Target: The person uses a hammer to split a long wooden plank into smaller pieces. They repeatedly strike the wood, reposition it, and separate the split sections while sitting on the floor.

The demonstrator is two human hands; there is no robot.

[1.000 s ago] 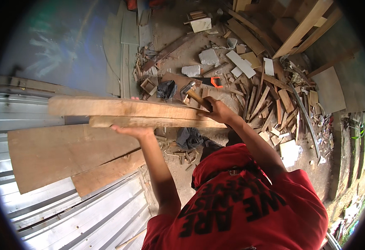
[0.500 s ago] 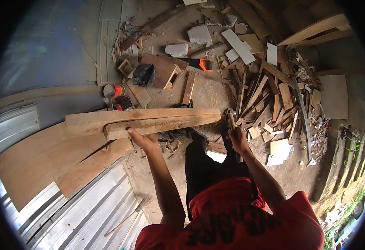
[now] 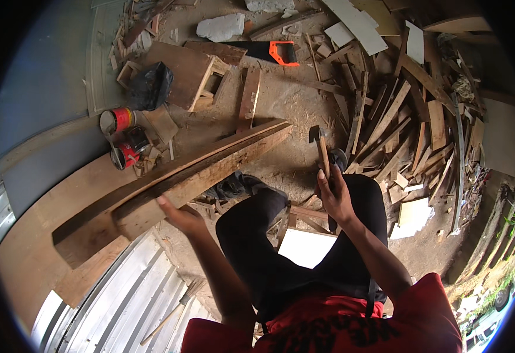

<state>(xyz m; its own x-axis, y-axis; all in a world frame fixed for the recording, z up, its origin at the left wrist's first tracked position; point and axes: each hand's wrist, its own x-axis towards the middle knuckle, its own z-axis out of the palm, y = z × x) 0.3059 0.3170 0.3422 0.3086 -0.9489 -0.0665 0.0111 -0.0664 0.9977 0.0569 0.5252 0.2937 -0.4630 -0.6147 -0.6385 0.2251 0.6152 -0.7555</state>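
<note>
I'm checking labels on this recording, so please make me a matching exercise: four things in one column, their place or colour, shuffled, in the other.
Things:
1. Hammer
2. Saw
3. Timber
4. Metal sheeting

Places or colours:
A. Black with an orange handle
B. In the left hand
C. Silvery and ridged, at the picture's lower left
D. In the right hand

Right pairs: 1-D, 2-A, 3-B, 4-C
</note>
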